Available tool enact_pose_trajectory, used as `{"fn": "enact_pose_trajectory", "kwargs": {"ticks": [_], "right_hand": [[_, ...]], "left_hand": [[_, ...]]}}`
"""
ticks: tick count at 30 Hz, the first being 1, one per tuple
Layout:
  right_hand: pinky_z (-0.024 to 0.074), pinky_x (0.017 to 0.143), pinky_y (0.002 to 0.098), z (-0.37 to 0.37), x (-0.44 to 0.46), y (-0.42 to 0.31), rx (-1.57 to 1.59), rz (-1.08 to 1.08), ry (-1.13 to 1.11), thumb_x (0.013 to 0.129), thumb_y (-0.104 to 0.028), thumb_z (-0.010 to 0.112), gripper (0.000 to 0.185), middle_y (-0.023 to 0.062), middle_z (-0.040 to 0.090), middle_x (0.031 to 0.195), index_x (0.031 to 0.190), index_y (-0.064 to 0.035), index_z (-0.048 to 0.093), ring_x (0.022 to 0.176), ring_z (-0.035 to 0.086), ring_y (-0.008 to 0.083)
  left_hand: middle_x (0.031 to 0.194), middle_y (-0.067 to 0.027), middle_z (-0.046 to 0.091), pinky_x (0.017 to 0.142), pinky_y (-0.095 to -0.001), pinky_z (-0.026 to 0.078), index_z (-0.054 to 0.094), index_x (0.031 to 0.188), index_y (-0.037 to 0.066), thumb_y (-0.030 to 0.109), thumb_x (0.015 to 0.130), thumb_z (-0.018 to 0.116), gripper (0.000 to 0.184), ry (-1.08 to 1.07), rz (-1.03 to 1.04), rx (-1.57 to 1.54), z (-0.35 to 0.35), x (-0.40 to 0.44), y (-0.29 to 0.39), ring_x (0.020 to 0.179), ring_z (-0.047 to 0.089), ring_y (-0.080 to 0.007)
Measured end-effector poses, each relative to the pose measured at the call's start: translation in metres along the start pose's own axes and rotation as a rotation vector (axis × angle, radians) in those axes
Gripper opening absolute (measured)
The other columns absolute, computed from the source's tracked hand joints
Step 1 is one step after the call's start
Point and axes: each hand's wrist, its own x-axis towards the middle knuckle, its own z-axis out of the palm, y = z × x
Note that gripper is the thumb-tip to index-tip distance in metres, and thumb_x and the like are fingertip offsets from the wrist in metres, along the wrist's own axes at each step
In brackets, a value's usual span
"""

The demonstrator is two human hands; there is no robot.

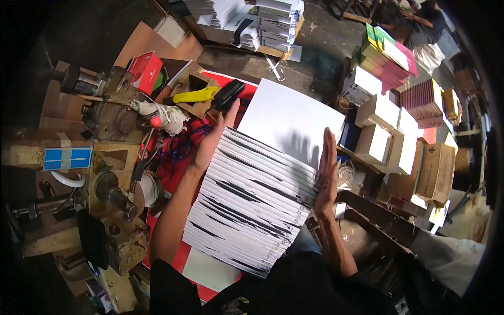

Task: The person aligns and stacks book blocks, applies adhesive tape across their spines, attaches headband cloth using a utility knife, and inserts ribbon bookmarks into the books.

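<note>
A tall stack of white-edged booklets (247, 199) stands in front of my body, with a blank white top sheet (289, 115) and dark streaks along its side. Against the stack's left side lies my left hand (212, 142), its fingers stretched toward a black object (230, 94). My right hand (327, 176) presses flat along the right side, fingers extended upward. Both palms touch the stack from opposite sides. Beneath it, a red surface (170, 252) and a pale sheet (210, 270) show.
Worn metal machinery (113, 194) stands at the left, near a yellow-handled tool (195, 95) and a red box (145, 71). Several paper stacks (375, 142) and a cardboard box (437, 170) are at the right. Another person (425, 21) sits at the upper right.
</note>
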Motion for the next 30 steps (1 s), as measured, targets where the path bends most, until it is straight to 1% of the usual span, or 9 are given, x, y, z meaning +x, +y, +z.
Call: {"fn": "enact_pose_trajectory", "kwargs": {"ticks": [7,9,11,15,18,19,23,26,30], "right_hand": [[0.0025,0.123,0.0509,-0.004,0.006,0.012,-0.106,-0.002,0.045,0.092,-0.073,0.028,0.097,0.0181,0.009,0.166,0.159,-0.0047,0.014,0.154,0.004,0.0322],[0.0034,0.124,0.0479,0.001,0.008,0.001,-0.078,0.050,0.054,0.093,-0.072,0.028,0.097,0.0187,0.012,0.166,0.158,-0.0016,0.013,0.154,0.007,0.0312],[0.0021,0.124,0.0449,0.003,0.007,0.002,-0.049,-0.068,0.037,0.104,-0.055,0.021,0.074,0.0126,0.020,0.165,0.158,-0.0047,0.023,0.154,0.010,0.0253],[0.0021,0.124,0.0479,-0.009,0.002,0.012,0.017,-0.080,0.202,0.105,-0.055,0.019,0.075,0.0145,0.023,0.164,0.156,-0.0017,0.024,0.154,0.011,0.0275],[0.0040,0.124,0.0497,-0.025,-0.005,0.050,2.817,0.081,-0.187,0.101,-0.067,0.014,0.078,0.0039,0.006,0.168,0.161,-0.0181,0.009,0.155,0.004,0.0216],[0.0050,0.124,0.0501,-0.016,-0.007,0.041,2.815,-0.034,-0.213,0.099,-0.069,0.013,0.075,-0.0018,-0.001,0.169,0.161,-0.0277,0.003,0.155,0.000,0.0192],[0.0050,0.124,0.0519,-0.017,-0.005,0.035,2.803,0.164,-0.351,0.100,-0.067,0.012,0.072,-0.0014,0.001,0.169,0.161,-0.0287,0.007,0.155,0.001,0.0203],[0.0038,0.124,0.0525,-0.025,-0.007,0.023,2.514,0.100,-0.116,0.100,-0.068,0.015,0.071,-0.0036,0.001,0.169,0.161,-0.0299,0.010,0.155,0.000,0.0189],[-0.0007,0.122,0.0536,-0.072,-0.007,0.047,2.934,0.246,-0.542,0.100,-0.067,0.014,0.072,-0.0012,0.002,0.168,0.160,-0.0279,0.011,0.155,0.003,0.0217]], "left_hand": [[0.167,-0.0062,0.011,0.123,-0.0322,0.004,0.011,0.160,0.004,0.039,0.109,0.029,0.064,-0.209,0.088,0.708,-0.040,0.007,0.005,0.153,0.006,-0.0163],[0.167,-0.0066,0.010,0.123,-0.0328,0.003,0.012,0.160,0.006,0.039,0.108,0.030,0.064,-0.178,0.024,0.626,-0.034,0.004,0.007,0.153,0.005,-0.0165],[0.168,-0.0057,0.009,0.123,-0.0325,0.004,0.012,0.160,0.007,0.038,0.108,0.030,0.063,-0.189,0.103,0.707,-0.039,0.004,0.005,0.153,0.007,-0.0160],[0.167,-0.0071,0.013,0.123,-0.0322,0.006,0.013,0.160,0.006,0.037,0.108,0.034,0.064,-0.099,0.053,0.591,-0.042,-0.002,-0.001,0.153,0.009,-0.0171],[0.167,-0.0095,0.011,0.123,-0.0332,0.005,0.012,0.159,0.002,0.038,0.108,0.035,0.066,-0.167,0.089,0.283,-0.056,0.006,-0.028,0.154,0.007,-0.0182],[0.167,-0.0099,0.011,0.124,-0.0331,0.005,0.012,0.159,0.002,0.038,0.108,0.034,0.066,-0.152,0.098,0.377,-0.057,0.006,-0.026,0.154,0.007,-0.0182],[0.167,-0.0098,0.010,0.124,-0.0326,0.005,0.014,0.158,0.001,0.040,0.109,0.031,0.065,-0.045,0.123,0.777,-0.056,0.001,-0.013,0.153,0.008,-0.0181],[0.168,-0.0072,0.009,0.124,-0.0354,0.006,0.013,0.159,0.007,0.047,0.108,0.028,0.068,0.040,0.150,1.002,-0.082,0.001,-0.023,0.154,0.007,-0.0199],[0.163,-0.0105,0.024,0.123,-0.0331,0.013,0.023,0.157,0.005,0.046,0.108,0.030,0.064,0.205,0.057,0.930,-0.046,-0.077,0.014,0.151,0.020,-0.0194]]}}
